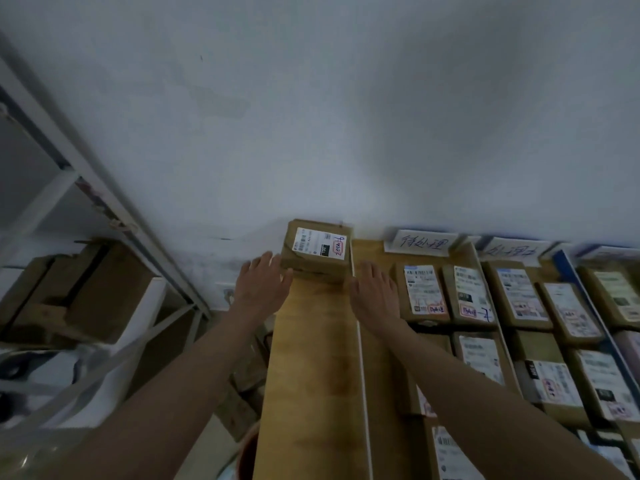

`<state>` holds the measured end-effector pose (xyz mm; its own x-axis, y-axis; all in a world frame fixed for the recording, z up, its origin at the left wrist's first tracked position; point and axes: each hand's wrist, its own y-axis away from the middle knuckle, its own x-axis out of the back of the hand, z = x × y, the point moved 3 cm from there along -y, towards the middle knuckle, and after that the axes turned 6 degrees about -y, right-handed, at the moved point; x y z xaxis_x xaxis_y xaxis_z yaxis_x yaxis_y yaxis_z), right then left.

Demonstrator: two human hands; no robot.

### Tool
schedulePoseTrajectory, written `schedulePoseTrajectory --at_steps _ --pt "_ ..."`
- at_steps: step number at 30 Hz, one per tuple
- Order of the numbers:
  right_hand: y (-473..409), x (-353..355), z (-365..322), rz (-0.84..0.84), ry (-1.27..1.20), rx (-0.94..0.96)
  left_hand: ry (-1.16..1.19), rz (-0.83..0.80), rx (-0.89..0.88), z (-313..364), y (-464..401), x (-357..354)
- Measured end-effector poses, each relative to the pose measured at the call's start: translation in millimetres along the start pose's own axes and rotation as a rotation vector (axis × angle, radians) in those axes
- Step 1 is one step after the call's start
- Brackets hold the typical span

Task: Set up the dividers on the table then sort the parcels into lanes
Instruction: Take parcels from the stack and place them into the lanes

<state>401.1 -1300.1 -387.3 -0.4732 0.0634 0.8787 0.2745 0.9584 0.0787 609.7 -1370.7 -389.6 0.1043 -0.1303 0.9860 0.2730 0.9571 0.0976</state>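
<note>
A brown parcel (317,251) with a white label lies at the far end of the leftmost lane of the wooden table (311,358), against the wall. My left hand (261,282) is open, fingers spread, just left of the parcel and touching or nearly touching its near-left corner. My right hand (374,292) is open, palm down, just right of the parcel, over a thin white divider (360,341). Further lanes to the right hold several labelled parcels (424,289), split by another white divider (491,292) and a blue divider (581,292).
White handwritten signs (424,242) stand against the wall behind the lanes. A metal shelf frame (104,209) with cardboard boxes (79,292) stands to the left. Boxes lie on the floor beside the table's left edge.
</note>
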Motion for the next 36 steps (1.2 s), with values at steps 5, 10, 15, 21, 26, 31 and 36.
schedulePoseTrajectory --at_steps 5,10,15,21,26,31,36 --pt "-52.9 -37.6 -7.0 -0.174 -0.006 -0.012 0.037 0.042 -0.099 9.6 -38.1 -36.9" --pt "-77.9 -61.8 -4.4 -0.205 0.037 0.025 0.016 0.122 -0.123 14.3 -57.8 -64.3" --pt "-64.7 -69.4 -14.9 -0.081 0.01 0.222 0.193 0.119 -0.024 -6.5 -70.6 -74.0" --pt "-71.9 -66.8 -22.4 0.01 -0.166 -0.019 0.672 -0.003 0.307 1.2 -54.8 -76.3" --pt "-66.7 -71.0 -20.7 -0.158 -0.099 -0.215 0.87 -0.197 0.43 11.3 -40.1 -87.3" --pt "-37.7 -70.9 -9.4 -0.326 -0.313 -0.295 0.918 -0.262 0.392 6.3 -16.4 -77.3" --pt "-16.6 -37.9 -18.7 -0.261 -0.349 -0.175 0.82 -0.264 0.338 -6.2 4.2 -47.9"
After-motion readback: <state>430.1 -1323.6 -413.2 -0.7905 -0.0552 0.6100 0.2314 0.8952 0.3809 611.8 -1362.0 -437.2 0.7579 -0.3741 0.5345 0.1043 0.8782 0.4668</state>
